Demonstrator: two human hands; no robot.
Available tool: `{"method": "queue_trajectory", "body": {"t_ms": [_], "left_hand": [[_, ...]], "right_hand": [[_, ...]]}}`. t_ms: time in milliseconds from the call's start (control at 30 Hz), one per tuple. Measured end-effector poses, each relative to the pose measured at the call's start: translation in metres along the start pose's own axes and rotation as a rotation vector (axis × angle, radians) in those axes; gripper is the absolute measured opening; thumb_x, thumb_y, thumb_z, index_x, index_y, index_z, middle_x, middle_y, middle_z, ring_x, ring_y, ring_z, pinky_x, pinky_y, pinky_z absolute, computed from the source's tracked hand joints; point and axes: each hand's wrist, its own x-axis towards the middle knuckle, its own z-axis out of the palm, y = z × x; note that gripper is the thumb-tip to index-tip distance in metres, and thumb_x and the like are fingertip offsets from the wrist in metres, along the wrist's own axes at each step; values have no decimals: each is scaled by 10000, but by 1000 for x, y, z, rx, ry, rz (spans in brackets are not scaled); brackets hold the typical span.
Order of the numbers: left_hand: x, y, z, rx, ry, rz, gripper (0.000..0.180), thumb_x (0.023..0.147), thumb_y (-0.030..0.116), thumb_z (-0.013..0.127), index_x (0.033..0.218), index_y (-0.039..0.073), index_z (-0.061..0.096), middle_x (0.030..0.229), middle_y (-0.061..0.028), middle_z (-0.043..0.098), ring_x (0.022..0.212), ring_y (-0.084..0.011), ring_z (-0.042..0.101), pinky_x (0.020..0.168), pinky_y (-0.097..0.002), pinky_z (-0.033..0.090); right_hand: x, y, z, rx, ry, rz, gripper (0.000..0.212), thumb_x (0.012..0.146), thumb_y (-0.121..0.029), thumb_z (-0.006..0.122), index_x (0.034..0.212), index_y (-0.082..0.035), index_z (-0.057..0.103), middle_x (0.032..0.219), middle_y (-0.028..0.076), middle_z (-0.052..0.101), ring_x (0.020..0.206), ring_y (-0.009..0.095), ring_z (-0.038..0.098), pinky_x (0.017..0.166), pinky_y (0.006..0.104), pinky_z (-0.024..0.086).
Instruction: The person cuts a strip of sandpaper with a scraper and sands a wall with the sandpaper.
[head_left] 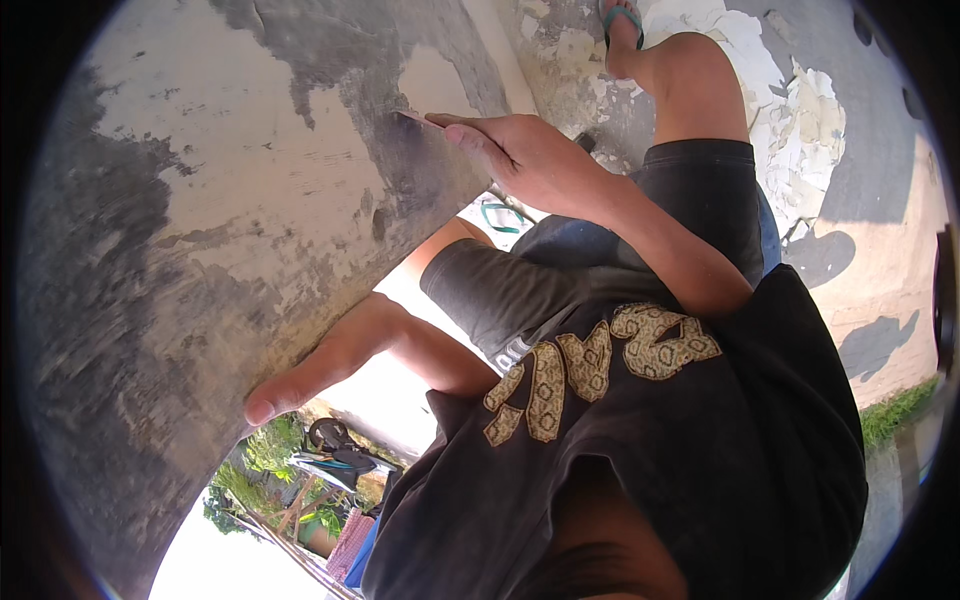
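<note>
A concrete wall [270, 190] with patchy cream paint and bare grey areas fills the left side. My right hand [520, 160] is closed round a thin flat scraper [415, 118]; its blade tip meets a grey patch on the upper part of the wall. Most of the scraper is hidden by my fingers. Lower down, my left hand [330, 355] grips the wall's edge [345, 315], with the thumb lying along the painted face and the other fingers hidden behind.
White paint flakes [810, 130] lie heaped on the floor beside my bent leg. A green-strapped sandal [500, 218] shows beyond the wall's edge. A motorbike [340, 455], plants and a blue object [362, 548] stand outside at lower left. Grass [885, 415] edges the ground at right.
</note>
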Motion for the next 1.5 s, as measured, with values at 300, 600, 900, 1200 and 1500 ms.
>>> {"method": "queue_trajectory", "body": {"t_ms": [300, 600, 900, 1200, 1500], "left_hand": [[-1, 1, -1, -64, -38, -13, 663, 1019, 469, 172, 1484, 23, 19, 1534, -192, 32, 1434, -303, 40, 1171, -418, 177], [-1, 3, 1, -37, -16, -44, 680, 1011, 489, 178, 1485, 29, 16, 1534, -197, 33, 1437, -308, 24, 1174, -418, 178], [1, 3, 3, -25, -21, -7, 681, 1006, 498, 173, 1487, 47, 6, 1529, -197, 48, 1421, -324, 128, 1139, -439, 283], [1, 10, 8, 120, 31, 25, 678, 993, 525, 195, 1495, 106, 12, 1513, -196, 94, 1406, -320, 188, 1109, -465, 343], [2, 8, 10, 97, 34, 20, 693, 990, 537, 192, 1493, 98, 5, 1517, -193, 77, 1415, -324, 151, 1114, -466, 334]], "right_hand": [[-2, 1, -2, 10, 6, 22, 429, 1018, -386, 357, 1280, -123, 572, 662, 189, 518, 598, 291, 500, 611, 393, 423], [3, 3, 3, -55, 149, -24, 425, 1021, -378, 360, 1321, -133, 533, 602, 205, 480, 492, 270, 440, 552, 372, 400], [-2, 2, 1, -2, 5, 36, 433, 1019, -384, 359, 1316, -128, 540, 868, 234, 627, 724, 319, 603, 687, 370, 460], [4, 2, -1, 18, -19, 0, 384, 1018, -352, 360, 1284, -177, 574, 616, 191, 533, 542, 297, 538, 586, 406, 435], [1, 0, 1, 52, 55, -12, 410, 1017, -365, 367, 1266, -123, 585, 607, 186, 525, 546, 298, 533, 594, 411, 432]]}}
